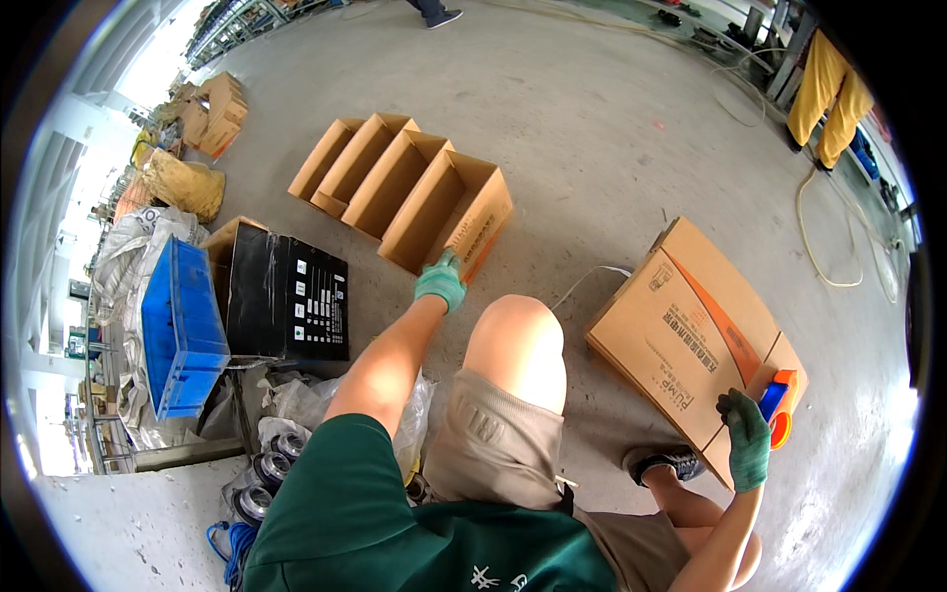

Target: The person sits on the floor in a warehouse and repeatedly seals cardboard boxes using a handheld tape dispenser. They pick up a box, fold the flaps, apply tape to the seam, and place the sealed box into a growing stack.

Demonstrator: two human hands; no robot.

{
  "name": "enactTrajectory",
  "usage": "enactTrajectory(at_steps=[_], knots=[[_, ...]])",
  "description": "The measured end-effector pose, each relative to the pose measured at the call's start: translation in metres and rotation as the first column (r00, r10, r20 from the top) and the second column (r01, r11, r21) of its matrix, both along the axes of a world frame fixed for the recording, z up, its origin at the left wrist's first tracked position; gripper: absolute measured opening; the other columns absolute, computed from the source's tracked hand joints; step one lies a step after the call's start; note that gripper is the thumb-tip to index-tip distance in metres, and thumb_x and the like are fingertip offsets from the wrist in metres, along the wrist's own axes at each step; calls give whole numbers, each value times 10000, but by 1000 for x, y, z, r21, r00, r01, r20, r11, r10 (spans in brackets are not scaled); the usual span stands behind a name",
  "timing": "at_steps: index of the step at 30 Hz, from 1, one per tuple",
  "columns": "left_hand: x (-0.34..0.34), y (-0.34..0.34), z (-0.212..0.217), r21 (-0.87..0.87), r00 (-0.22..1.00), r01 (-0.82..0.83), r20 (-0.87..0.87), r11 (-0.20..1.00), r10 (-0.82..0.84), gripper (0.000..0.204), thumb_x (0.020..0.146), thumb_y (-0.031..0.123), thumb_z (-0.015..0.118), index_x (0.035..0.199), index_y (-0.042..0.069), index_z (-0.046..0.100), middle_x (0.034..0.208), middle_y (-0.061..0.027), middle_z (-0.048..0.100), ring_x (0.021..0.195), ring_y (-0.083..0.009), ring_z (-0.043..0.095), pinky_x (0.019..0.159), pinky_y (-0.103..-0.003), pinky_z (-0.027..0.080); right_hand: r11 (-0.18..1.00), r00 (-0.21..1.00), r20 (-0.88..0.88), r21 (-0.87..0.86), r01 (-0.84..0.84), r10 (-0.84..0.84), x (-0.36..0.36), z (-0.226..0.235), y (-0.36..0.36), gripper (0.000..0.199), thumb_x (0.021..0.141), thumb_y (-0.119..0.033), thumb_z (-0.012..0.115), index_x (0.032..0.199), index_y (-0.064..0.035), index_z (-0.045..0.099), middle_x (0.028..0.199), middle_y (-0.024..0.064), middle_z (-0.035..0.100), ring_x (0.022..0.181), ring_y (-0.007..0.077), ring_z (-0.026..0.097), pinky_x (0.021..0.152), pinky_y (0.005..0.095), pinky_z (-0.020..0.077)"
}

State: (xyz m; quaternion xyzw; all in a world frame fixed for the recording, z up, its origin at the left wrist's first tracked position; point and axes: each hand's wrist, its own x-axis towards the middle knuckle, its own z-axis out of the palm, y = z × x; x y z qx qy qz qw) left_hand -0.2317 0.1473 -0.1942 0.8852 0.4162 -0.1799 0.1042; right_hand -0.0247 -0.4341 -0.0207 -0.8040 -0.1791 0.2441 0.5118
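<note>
Several open cardboard boxes (477, 229) stand in a slanting row on the floor ahead of me. My left hand (441, 283), in a green glove, is closed on the near lower edge of the closest box. To the right, a flattened carton (681, 326) with an orange stripe lies tilted beside my leg. My right hand (748, 444), gloved in green with dark fingertips, is over the carton's near right part. Its fingers curl around an orange and blue tape dispenser (779, 405), whose handle is partly hidden by the glove.
On the left are a blue plastic crate (182, 331), a black carton (291, 296) and round metal parts (271, 469). More cardboard (222, 113) is stacked at far left. A person in yellow trousers (829, 94) stands far right, near a hose (814, 237) on the floor.
</note>
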Motion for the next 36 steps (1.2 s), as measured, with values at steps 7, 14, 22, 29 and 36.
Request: enactTrajectory(at_steps=[7,14,22,29,36], knots=[[-5,74,8,101,974,-86,-203,991,105,645,936,392,607,1528,224,415,1674,35,186,1441,-416,354,1144,-484,407,999,999,-38,-43,31,-33,4,-14,-1,317,1003,-73,554,1297,37,599,1109,121,704,1025,180,649,927,312,504],[-22,106,-3,50,994,0,-106,999,5,612,925,393,614,1477,163,486,1610,-86,336,1406,-422,391,1154,-465,393,998,998,-51,-57,-30,27,11,-23,2,327,1006,-101,566,1305,29,597,1127,121,702,1026,185,651,935,319,502],[-40,101,2,36,979,3,-205,999,5,587,960,408,584,1467,125,493,1568,-163,390,1460,-385,325,1230,-424,239,984,991,7,-116,-131,133,7,-24,6,345,1017,-169,585,1310,13,593,1111,83,694,1026,162,636,917,306,501],[-37,88,10,152,945,258,-243,954,-217,568,968,437,472,1442,128,525,1581,-157,376,1472,-375,317,1248,-500,164,963,961,206,-234,-137,186,-7,8,0,261,999,-61,564,1232,30,637,1077,90,707,1002,167,651,907,305,508],[56,67,86,0,766,310,593,951,-249,379,964,155,593,1325,42,608,1305,-183,645,1212,-328,612,1053,-381,474,807,956,286,-577,125,56,37,69,-28,306,949,-132,616,1251,-95,648,1091,195,682,969,339,676,860,401,527]])
